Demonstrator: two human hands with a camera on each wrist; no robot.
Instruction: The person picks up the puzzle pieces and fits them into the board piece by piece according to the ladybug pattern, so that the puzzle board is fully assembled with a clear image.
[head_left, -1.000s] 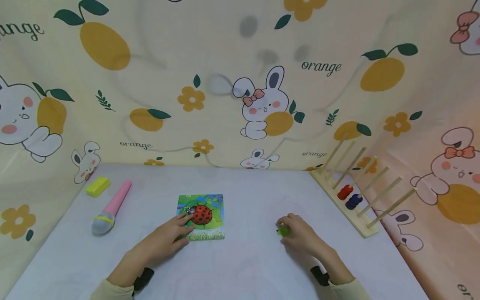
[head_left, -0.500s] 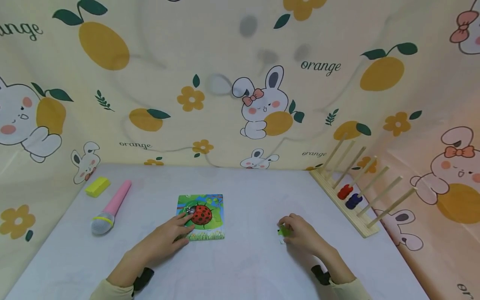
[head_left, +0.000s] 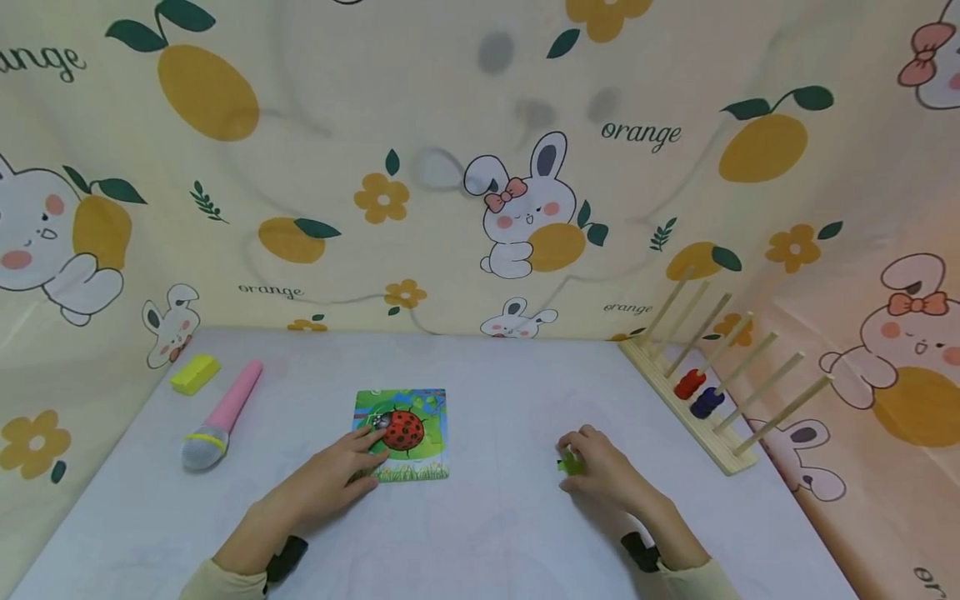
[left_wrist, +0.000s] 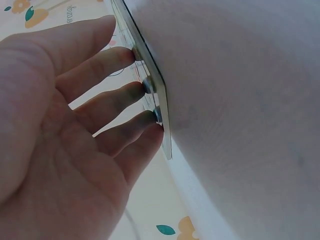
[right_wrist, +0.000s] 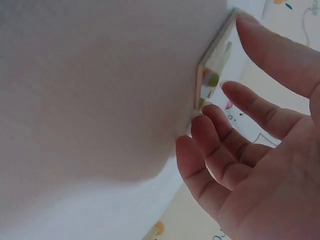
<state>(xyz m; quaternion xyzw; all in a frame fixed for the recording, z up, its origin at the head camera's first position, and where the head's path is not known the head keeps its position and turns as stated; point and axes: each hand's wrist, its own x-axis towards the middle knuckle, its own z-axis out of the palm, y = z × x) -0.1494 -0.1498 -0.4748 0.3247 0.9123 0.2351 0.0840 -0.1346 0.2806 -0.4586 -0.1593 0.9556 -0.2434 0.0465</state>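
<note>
A square ladybug jigsaw puzzle (head_left: 431,446) lies on the white table left of centre. My left hand (head_left: 337,473) rests its fingertips on the puzzle's left side, with the fingers spread and hiding part of it. In the left wrist view, the fingertips of the left hand (left_wrist: 95,115) touch the face of the thin puzzle board (left_wrist: 161,95). To the right, my right hand (head_left: 603,471) holds a small green puzzle piece (head_left: 572,462) at the table. In the right wrist view, thumb and fingers of the right hand (right_wrist: 250,145) bracket the flat piece (right_wrist: 214,75), which is partly hidden.
At the far left lie a yellow block (head_left: 196,374) and a pink toy microphone (head_left: 234,404). A wooden peg rack (head_left: 701,417) stands at the right edge, bearing red beads (head_left: 690,384) and blue beads (head_left: 707,403). A patterned cloth (head_left: 450,250) hangs behind the table.
The right fingers have shifted slightly about the green puzzle piece, and the piece has turned a little. The left hand and the ladybug puzzle have stayed in place.
</note>
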